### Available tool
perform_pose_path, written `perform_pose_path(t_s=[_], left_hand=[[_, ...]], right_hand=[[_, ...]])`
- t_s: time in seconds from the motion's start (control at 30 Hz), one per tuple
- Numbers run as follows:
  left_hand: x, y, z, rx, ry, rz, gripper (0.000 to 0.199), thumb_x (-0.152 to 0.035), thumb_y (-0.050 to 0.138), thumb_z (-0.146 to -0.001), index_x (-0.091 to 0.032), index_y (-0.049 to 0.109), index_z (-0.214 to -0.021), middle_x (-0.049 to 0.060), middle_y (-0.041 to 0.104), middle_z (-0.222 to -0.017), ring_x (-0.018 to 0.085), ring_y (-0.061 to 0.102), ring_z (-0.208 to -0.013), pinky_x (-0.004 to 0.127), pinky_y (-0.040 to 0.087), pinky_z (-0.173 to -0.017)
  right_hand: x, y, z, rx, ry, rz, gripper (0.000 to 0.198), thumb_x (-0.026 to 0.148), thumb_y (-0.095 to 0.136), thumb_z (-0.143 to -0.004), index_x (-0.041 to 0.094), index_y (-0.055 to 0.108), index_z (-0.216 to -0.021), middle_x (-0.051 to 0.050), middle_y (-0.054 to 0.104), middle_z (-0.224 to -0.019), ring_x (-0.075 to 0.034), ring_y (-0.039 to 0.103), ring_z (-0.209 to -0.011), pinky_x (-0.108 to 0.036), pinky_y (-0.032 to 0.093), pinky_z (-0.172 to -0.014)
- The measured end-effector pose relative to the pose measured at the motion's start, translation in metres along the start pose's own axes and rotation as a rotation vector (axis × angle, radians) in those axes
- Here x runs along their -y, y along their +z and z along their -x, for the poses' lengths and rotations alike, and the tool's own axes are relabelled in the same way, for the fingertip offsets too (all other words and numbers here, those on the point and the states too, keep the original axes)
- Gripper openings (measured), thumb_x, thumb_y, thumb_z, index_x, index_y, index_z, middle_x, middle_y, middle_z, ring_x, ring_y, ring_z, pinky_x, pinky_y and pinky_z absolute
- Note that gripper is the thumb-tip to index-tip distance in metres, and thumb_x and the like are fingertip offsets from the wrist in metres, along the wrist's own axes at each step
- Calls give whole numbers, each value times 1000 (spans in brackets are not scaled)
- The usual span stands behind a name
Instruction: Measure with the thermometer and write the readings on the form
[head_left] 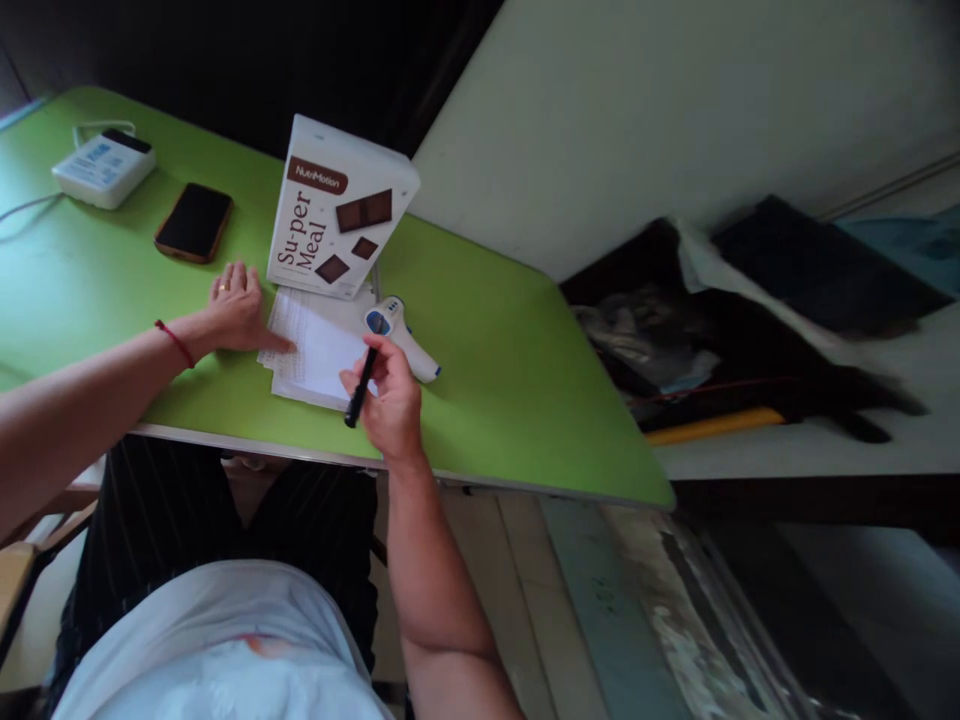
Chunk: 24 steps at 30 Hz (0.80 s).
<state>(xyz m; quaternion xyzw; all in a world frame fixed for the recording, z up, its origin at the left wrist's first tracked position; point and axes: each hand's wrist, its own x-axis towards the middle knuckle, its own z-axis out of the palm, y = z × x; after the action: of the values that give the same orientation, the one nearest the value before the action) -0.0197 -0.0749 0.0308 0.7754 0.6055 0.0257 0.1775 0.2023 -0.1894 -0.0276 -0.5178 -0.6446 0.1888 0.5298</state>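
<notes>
White shirt (217, 640), pen (361, 387) in right grip (394, 402), "NutriMotion Su-per Meal" box (339, 212)

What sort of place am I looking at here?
Probably a room in a home, set up for desk work: papers lie on a green table beside a white box, with a phone farther left.

Dim, cool light comes from the left, laying a pale glare over that end of the green desk (495, 370), which darkens toward the right. Beyond its far edge, shadow sinks to near black. Large lettering on the box (345, 215) is legible; small print on the papers (322, 350) is not. Clutter (652, 340) at right looks smeared and stretched.
</notes>
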Motion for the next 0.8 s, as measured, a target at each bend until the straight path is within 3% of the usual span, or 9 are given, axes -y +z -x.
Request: perform_pose_path(t_s=[0.07,0.17,0.27,0.37,0.47,0.63,0.8], left_hand=[[-1,-2,11,48,37,-41,152,-72,86,-72,7,6,-173,38,0,-180,49,-1,-171,59,3,-138],[0,-4,16,131,111,-68,156,-75,88,-67,-1,5,-176,36,-3,-181,53,-6,-170,68,0,-135],[3,-4,13,172,167,-75,155,-82,84,-64,-12,7,-179,30,-5,-183,54,-8,-169,73,-3,-132],[5,-3,11,195,197,-93,153,-84,83,-63,-17,9,-179,29,-7,-183,54,-9,-169,76,-6,-130],[4,-3,12,210,210,-101,153,-82,84,-62,-17,11,-179,28,-8,-184,54,-9,-169,77,-8,-129],[-3,-8,16,238,208,-141,150,-77,86,-64,-17,11,-179,29,-8,-183,53,-8,-169,79,-6,-128],[-4,-6,15,234,208,-123,153,-77,87,-61,-16,12,-179,29,-9,-183,54,-11,-169,77,-10,-128]], right_hand=[[6,8,9,-112,52,-111,30,52,61,-102,27,66,-118,1,62,-82,-17,63,-73,-34,60,-76],[21,12,18,-132,97,-165,44,62,46,-105,26,69,-113,-2,67,-83,-19,68,-78,-36,61,-78],[37,13,22,-96,160,-192,43,57,50,-102,25,75,-117,-7,76,-95,-22,74,-89,-40,63,-86],[45,17,23,-92,239,-190,28,47,68,-89,25,76,-102,-5,78,-89,-21,73,-80,-36,62,-77],[47,22,23,-115,254,-139,19,41,70,-79,25,72,-88,-2,75,-79,-19,68,-70,-32,59,-67],[48,28,22,-66,256,-69,16,42,64,-79,26,65,-77,3,65,-64,-15,57,-57,-28,51,-57],[50,28,22,-11,203,-53,17,42,63,-80,26,62,-73,4,62,-62,-15,57,-57,-29,52,-59]])
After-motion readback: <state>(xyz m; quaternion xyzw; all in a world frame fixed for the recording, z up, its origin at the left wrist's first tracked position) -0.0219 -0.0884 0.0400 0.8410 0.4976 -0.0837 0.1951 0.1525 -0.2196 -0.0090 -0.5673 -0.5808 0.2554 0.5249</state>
